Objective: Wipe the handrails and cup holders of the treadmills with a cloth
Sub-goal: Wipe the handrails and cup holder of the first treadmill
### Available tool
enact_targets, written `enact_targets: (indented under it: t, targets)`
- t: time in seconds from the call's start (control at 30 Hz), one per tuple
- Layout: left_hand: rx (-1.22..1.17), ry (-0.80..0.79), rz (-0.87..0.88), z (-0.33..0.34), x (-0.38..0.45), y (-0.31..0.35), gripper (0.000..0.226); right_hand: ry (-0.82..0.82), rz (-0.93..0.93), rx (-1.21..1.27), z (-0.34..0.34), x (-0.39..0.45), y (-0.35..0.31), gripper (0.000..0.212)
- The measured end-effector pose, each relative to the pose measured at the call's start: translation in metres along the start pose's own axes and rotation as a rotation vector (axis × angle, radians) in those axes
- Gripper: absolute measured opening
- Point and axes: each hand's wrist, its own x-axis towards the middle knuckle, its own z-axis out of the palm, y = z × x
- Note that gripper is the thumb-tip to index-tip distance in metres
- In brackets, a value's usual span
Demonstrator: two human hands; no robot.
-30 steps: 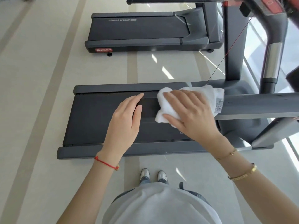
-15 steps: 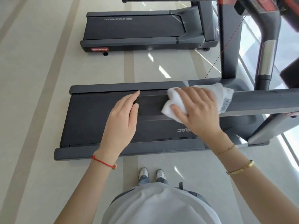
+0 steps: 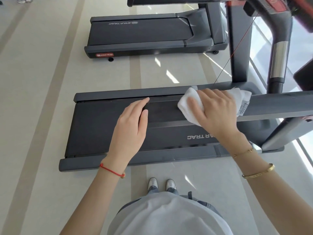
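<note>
A dark grey handrail (image 3: 279, 104) of the near treadmill (image 3: 94, 126) runs left to right at waist height. My right hand (image 3: 218, 111) grips a white cloth (image 3: 186, 100) wrapped over the rail, fingers over the top and thumb on the near side. A label hangs from the cloth's right end. My left hand (image 3: 130, 126) rests flat on the rail's free left end with straight fingers and holds nothing. No cup holder is in sight.
A second treadmill (image 3: 144, 33) stands farther off on the pale floor. At the right rise a dark upright post (image 3: 238, 48) and a curved handle with a chrome grip (image 3: 277, 60); a thin red cord hangs from the console. My shoes (image 3: 161, 184) are beside the near deck.
My right hand has slid the cloth to the right along the handrail, away from my left hand. My left hand has stayed on the rail's end.
</note>
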Motion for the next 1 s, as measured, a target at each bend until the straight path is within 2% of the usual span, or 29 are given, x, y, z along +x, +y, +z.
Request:
enact_targets:
  t: [0.1,0.2,0.3,0.33,0.4,0.47,0.53,0.63,0.73,0.8,0.87,0.93,1.0]
  targets:
    - [0.002,0.004,-0.006,0.0,0.001,0.005,0.038,-0.017,0.045,-0.017,0.005,0.013,-0.029,0.045]
    - [0.015,0.013,-0.018,0.002,0.002,0.008,0.038,-0.032,-0.065,0.131,0.01,0.006,-0.056,0.04]
    - [0.055,0.039,0.008,0.006,0.003,0.012,0.036,-0.044,-0.215,0.093,0.005,-0.01,-0.034,0.041]
    - [0.077,0.042,0.034,0.008,0.005,0.015,0.035,-0.039,-0.19,0.067,0.002,-0.014,-0.015,0.039]
    - [0.116,0.042,0.08,0.014,0.008,0.024,0.034,-0.018,-0.025,0.019,-0.008,-0.017,0.024,0.034]
    - [0.166,0.041,0.107,0.021,0.011,0.034,0.033,0.002,0.135,-0.015,-0.013,-0.014,0.046,0.038]
    - [0.236,0.051,0.12,0.031,0.014,0.043,0.032,-0.002,0.136,-0.025,-0.01,-0.01,0.039,0.04]
    - [0.31,0.07,0.094,0.046,0.019,0.058,0.035,-0.059,-0.02,0.075,-0.002,-0.015,0.017,0.036]
    - [0.331,0.095,0.071,0.06,0.022,0.075,0.036,-0.12,-0.16,0.094,-0.009,-0.02,0.045,0.041]
    - [0.334,0.125,0.056,0.07,0.024,0.085,0.033,-0.134,-0.114,0.062,-0.02,-0.02,0.078,0.041]
    - [0.347,0.135,0.035,0.08,0.026,0.094,0.031,-0.186,0.017,0.008,-0.026,-0.013,0.105,0.047]
    - [0.351,0.132,0.024,0.088,0.028,0.101,0.03,-0.346,0.105,-0.026,-0.024,-0.004,0.117,0.05]
    - [0.355,0.142,0.026,0.095,0.031,0.108,0.029,-0.407,0.059,-0.008,-0.024,-0.001,0.12,0.051]
